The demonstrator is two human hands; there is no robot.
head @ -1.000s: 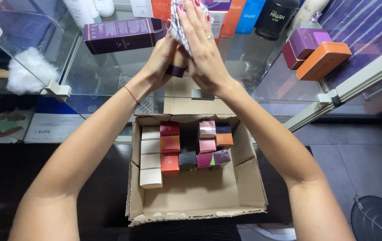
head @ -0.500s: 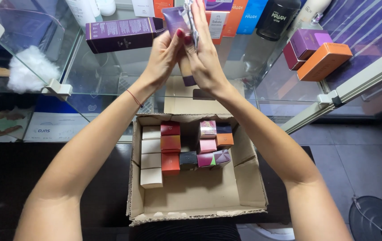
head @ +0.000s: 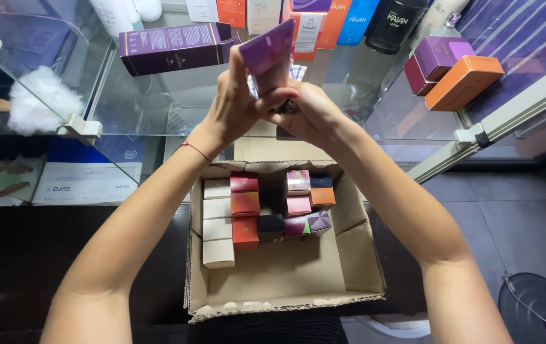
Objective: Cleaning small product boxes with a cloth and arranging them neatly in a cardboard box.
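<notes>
Purple box (head: pixel 268 54) now tilted, betw both hands.

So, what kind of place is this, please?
Probably a cosmetics shop or stockroom. A glass shelf carries many boxed products, an open cardboard box holds small coloured cartons, and both hands, left hand and right hand, grip a purple tube.

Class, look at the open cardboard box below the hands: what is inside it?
Inside the cardboard box, small cartons stand in rows against the far wall: white, red, pink, orange. The near floor is bare. Anything beneath the cartons is hidden.
</notes>
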